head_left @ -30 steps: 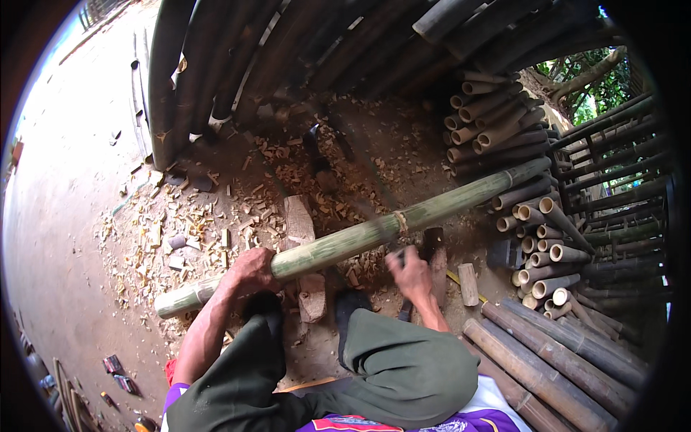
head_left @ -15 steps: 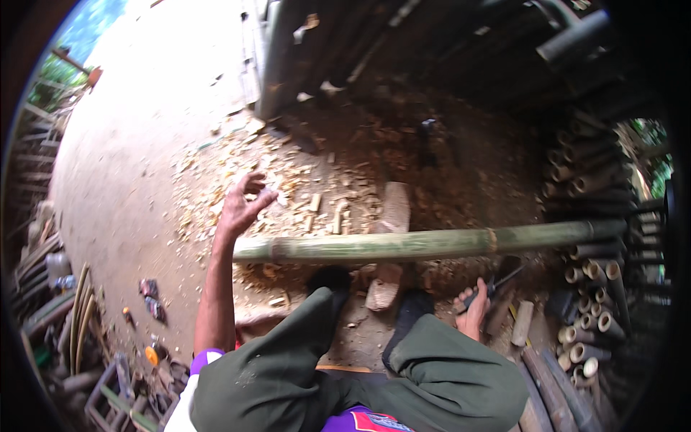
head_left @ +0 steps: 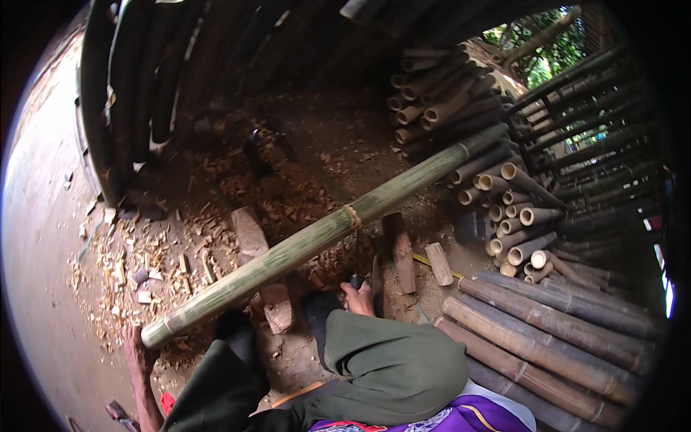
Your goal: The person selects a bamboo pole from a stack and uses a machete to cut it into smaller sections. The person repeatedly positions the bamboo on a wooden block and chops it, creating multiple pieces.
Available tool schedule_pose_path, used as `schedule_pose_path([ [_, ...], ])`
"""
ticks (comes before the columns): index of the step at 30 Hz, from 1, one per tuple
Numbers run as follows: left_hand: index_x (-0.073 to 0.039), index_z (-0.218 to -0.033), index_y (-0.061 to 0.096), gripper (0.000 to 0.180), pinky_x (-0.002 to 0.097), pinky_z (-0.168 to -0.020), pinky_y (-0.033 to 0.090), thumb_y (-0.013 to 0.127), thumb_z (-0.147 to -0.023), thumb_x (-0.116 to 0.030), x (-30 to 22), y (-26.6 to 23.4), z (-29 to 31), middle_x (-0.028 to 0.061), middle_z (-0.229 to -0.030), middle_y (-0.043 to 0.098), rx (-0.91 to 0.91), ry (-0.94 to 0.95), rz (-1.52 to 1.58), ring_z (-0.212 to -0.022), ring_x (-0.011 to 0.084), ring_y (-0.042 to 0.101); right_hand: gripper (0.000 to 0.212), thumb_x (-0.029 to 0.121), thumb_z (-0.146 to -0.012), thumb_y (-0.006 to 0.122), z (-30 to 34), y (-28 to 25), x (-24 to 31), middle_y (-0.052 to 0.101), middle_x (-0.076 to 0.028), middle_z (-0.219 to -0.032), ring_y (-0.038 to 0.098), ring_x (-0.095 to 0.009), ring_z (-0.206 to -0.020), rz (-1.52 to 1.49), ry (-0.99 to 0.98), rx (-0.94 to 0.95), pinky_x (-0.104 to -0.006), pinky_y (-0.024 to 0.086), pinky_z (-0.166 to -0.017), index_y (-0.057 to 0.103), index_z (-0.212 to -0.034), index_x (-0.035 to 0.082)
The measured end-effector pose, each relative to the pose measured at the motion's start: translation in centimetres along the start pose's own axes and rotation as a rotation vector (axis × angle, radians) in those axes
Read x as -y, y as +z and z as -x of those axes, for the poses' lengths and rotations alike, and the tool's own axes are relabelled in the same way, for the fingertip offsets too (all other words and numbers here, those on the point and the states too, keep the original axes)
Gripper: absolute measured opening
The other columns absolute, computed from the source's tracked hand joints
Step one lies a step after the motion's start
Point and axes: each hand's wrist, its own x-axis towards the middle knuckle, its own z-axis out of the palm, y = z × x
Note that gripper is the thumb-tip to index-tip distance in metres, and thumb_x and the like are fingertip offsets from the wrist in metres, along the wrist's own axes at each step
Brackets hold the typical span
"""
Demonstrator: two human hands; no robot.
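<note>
A long green bamboo pole (head_left: pixel 288 252) lies slantwise in front of me, its cut end at the near left and its other end by the stacked bamboo. It rests across a pale wood block (head_left: pixel 277 309) between my feet. My left hand (head_left: pixel 138 351) is closed at the pole's near left end, its fingers partly hidden against the bamboo. Beside my right knee, below the pole, my right hand (head_left: pixel 360 297) is closed around the dark handle (head_left: pixel 356 281) of a slim tool. The tool's far part blurs into the dark ground, so its exact kind is unclear.
Wood chips (head_left: pixel 183 266) litter the ground left of the block. Cut bamboo tubes (head_left: pixel 518 216) are piled at the right, with long brown bamboo poles (head_left: pixel 533 331) nearer me. A short wood piece (head_left: pixel 438 264) and a brown wood block (head_left: pixel 404 263) lie right of my right hand.
The view has swung to the right. My left hand has come down from above the chips to the pole's left end. My right hand still holds the dark-handled tool.
</note>
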Motion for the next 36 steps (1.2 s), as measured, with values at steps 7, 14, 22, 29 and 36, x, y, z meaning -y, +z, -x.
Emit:
schedule_pose_path([
  [7, -0.005, -0.106, 0.062, 0.053, 0.0485, -0.086, 0.050, 0.084, -0.058, -0.008, -7.6, -1.5, -1.0, 0.0150, -0.098, 0.062, 0.131, -0.081, 0.079, -0.095, 0.0379, 0.061, 0.057, 0.031, -0.085, 0.076, 1.0, 2.1, -1.1, 0.068, -0.033, -0.115, 0.065, -0.050, -0.111, 0.359, -0.237, -0.234, -0.0544, 0.051, -0.097, 0.061, -0.124, -0.007],
  [14, -0.004, -0.109, 0.063, 0.055, 0.0502, -0.086, 0.053, 0.087, -0.062, -0.021, -26.5, -2.7, -8.0, 0.0203, -0.098, 0.067, 0.217, 0.106, 0.272, -0.095, 0.0410, 0.066, 0.043, 0.036, -0.090, 0.079, -1.1, 1.5, -5.7, 0.067, -0.015, -0.068, 0.065, -0.028, -0.056, 0.240, -0.227, -0.179, -0.0484, 0.052, -0.058, 0.067, -0.095, -0.005],
  [22, 0.002, -0.124, 0.066, 0.088, 0.0463, -0.093, 0.055, 0.094, -0.063, -0.055, -35.4, -10.7, -16.8, 0.0246, -0.115, 0.073, 0.668, 0.383, 0.250, -0.110, 0.0375, 0.071, 0.045, 0.042, -0.094, 0.075, 2.9, -2.7, -3.7, 0.067, -0.015, -0.074, 0.065, -0.029, -0.066, -0.167, -0.104, 0.001, -0.0479, 0.050, -0.062, 0.066, -0.093, -0.002],
  [29, 0.001, -0.132, 0.058, 0.097, 0.0458, -0.093, 0.056, 0.099, -0.065, -0.054, -34.6, -4.1, -16.5, 0.0234, -0.120, 0.070, 0.707, 0.344, 0.101, -0.109, 0.0342, 0.070, 0.048, 0.045, -0.098, 0.071, 6.8, -4.8, -5.0, 0.068, -0.018, -0.082, 0.066, -0.034, -0.075, -0.396, -0.019, 0.066, -0.0487, 0.050, -0.068, 0.064, -0.102, -0.002],
  [36, -0.001, -0.133, 0.059, 0.083, 0.0423, -0.096, 0.058, 0.099, -0.067, -0.033, -41.9, 1.6, -9.7, 0.0200, -0.122, 0.071, 0.299, 0.068, 0.807, -0.110, 0.0296, 0.070, 0.052, 0.048, -0.103, 0.066, 7.1, -5.7, -2.1, 0.069, -0.021, -0.090, 0.067, -0.038, -0.084, -0.527, -0.111, -0.010, -0.0496, 0.050, -0.073, 0.062, -0.111, -0.003],
])
